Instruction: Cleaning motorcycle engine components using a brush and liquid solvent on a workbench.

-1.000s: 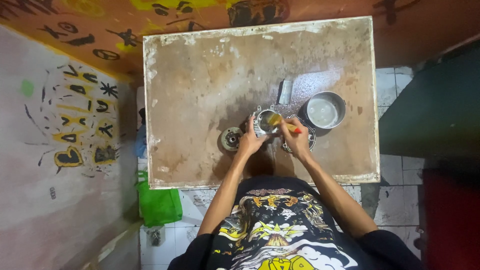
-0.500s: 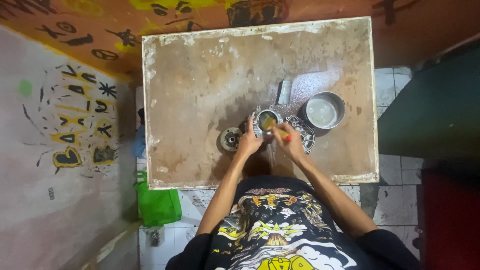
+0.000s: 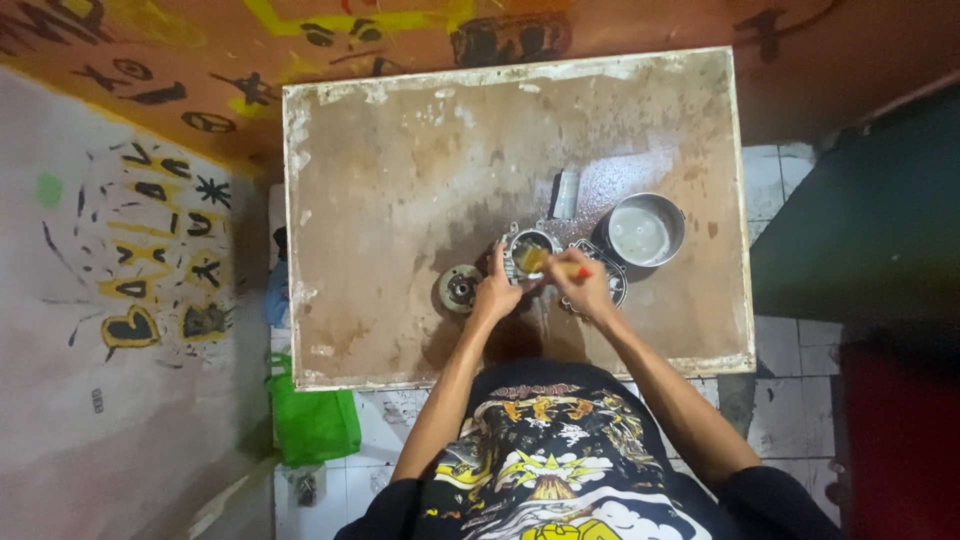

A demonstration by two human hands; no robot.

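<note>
Brush [image 3: 548, 262] tip blurred, part under right hand [image 3: 583, 290] hidden, green bag [image 3: 312, 420] partly under table [image 3: 400, 200]

Left arm: bare forearm rising from lower centre of the frame, angled slightly right, elbow bent. Left hand [image 3: 495, 292]: near frame centre, fingers curled forward, grip closed against a small object. Right arm: bare forearm running diagonally from lower right. Right hand [image 3: 583, 287]: just right of the left, fingers pinched together, knuckles up.
</note>
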